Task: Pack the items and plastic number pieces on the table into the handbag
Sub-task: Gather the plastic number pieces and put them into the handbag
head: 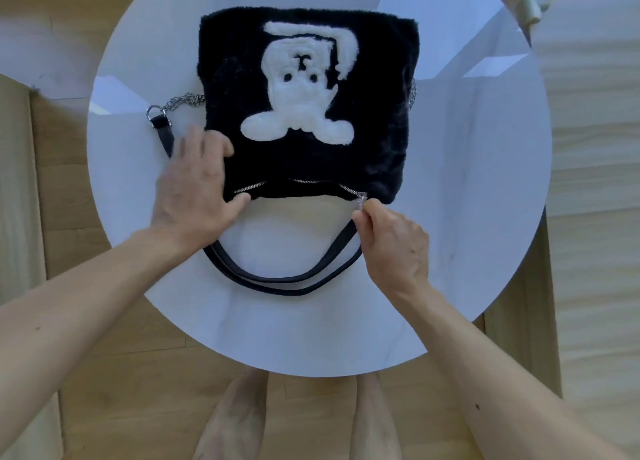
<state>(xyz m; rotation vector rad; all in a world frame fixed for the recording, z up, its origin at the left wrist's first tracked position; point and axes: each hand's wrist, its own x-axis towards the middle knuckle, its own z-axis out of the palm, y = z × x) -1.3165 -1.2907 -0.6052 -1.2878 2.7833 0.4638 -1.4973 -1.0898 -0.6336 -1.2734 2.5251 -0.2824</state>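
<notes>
Here's the black fuzzy handbag (381, 148), lying flat in the middle of the round white table (467, 252) with its opening turned toward the person. Across its face is a white plush figure (301, 89) with two black dot eyes, upside down from this view, the one marking that can be made out. The left hand (194, 189) lies on the bag's near left corner, fingers fairly straight and slightly apart, pressing the fur, thumb at the zipper (249, 187). On the other side, the right hand (391, 241) has its fingertips pinched together on the clear zipper pull (361, 198), near the right end of the metal teeth. The dark strap (277, 281) loops on the table between the wrists. A silver chain (183, 100) and ring (154, 111) trail from the bag's left side.
</notes>
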